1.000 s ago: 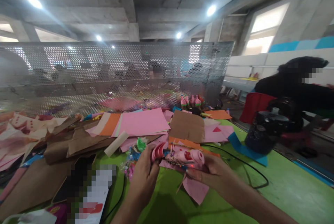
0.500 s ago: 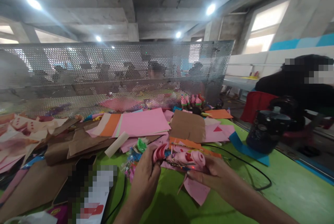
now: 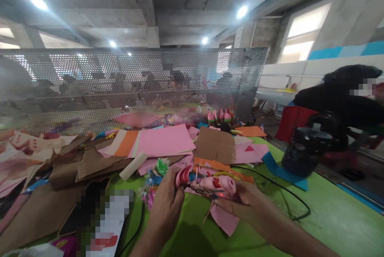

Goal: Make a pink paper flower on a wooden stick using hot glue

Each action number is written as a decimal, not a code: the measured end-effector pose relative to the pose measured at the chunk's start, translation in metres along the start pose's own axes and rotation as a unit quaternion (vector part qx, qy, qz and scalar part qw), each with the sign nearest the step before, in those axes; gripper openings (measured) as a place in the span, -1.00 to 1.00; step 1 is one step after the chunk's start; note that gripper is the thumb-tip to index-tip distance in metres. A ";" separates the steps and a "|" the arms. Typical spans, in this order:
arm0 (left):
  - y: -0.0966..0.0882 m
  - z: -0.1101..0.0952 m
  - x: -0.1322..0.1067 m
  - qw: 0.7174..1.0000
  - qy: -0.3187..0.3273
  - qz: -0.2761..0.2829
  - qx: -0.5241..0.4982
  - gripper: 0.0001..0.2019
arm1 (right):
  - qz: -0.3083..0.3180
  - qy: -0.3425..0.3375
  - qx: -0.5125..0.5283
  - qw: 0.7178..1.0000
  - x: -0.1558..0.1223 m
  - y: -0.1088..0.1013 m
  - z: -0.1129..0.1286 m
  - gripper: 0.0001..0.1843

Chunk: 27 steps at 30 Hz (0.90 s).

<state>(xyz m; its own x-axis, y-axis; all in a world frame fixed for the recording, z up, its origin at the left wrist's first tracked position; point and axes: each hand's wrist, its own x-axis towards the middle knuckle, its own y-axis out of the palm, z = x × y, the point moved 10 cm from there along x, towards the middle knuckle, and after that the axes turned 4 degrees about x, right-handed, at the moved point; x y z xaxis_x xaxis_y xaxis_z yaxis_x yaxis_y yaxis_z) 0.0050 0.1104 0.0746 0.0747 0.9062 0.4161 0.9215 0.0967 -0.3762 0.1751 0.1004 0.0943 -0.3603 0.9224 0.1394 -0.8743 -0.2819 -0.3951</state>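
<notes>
My left hand (image 3: 169,197) is closed, thumb and fingers pinching a pink curled piece (image 3: 183,176) with a deeper red inside. Just to its right, my right hand (image 3: 240,199) is wrapped around a pink tube-shaped object (image 3: 225,185), with a round hole in its end and red patches on its side. A small red light glows low on it, beside my right thumb. The two pink things are close together over the green table; whether they touch I cannot tell. Below them lies a pink paper scrap (image 3: 225,219).
Pink sheets (image 3: 165,139) and a brown sheet (image 3: 216,145) lie beyond my hands. A black cable (image 3: 279,183) loops on the right, near a dark jug (image 3: 309,151). Left are brown paper, a phone (image 3: 87,205) and plastic wrapping (image 3: 147,193). Behind stands a perforated metal screen (image 3: 135,85). A person sits right.
My hands and the pink things stay almost in place. The person at the right has shifted their head slightly.
</notes>
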 end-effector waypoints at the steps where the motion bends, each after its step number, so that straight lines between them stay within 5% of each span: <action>1: 0.000 -0.001 0.000 1.000 0.001 0.000 0.001 -0.70 | 0.005 0.002 0.006 1.000 0.000 0.001 -0.001 -0.62; 27: 0.006 0.005 -0.001 1.000 0.006 0.017 0.012 -0.70 | 0.014 -0.009 -0.003 1.000 -0.002 0.006 0.005 -0.57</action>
<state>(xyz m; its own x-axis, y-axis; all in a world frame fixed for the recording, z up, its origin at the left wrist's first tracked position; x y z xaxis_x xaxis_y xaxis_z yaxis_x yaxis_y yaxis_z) 0.0084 0.1125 0.0676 0.1103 0.9039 0.4133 0.9088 0.0767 -0.4101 0.1683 0.0957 0.0964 -0.3909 0.9089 0.1452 -0.8621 -0.3063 -0.4037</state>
